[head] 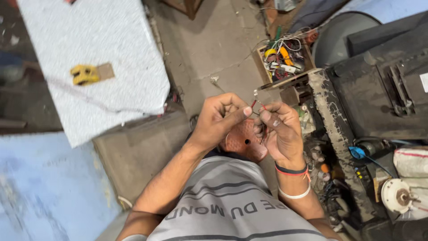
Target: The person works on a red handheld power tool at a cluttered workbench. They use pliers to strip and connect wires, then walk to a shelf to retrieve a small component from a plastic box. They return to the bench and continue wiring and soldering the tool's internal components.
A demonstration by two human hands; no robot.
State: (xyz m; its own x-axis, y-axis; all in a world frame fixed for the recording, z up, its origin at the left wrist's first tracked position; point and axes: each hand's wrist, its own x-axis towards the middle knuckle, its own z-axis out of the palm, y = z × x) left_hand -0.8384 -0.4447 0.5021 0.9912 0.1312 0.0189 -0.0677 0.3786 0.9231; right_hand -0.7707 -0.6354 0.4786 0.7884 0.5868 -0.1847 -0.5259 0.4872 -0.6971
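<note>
Over the lap, left hand (223,118) and right hand (281,131) raised together, fingertips pinching thin red wires (257,105)

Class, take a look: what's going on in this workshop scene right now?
A person seen from above pinches thin red wires between both hands: the left hand and the right hand meet fingertip to fingertip, each grip closed on the wires. Below them lies a round reddish-brown disc. A small box of tangled wires sits beyond, beside a dark machine.
</note>
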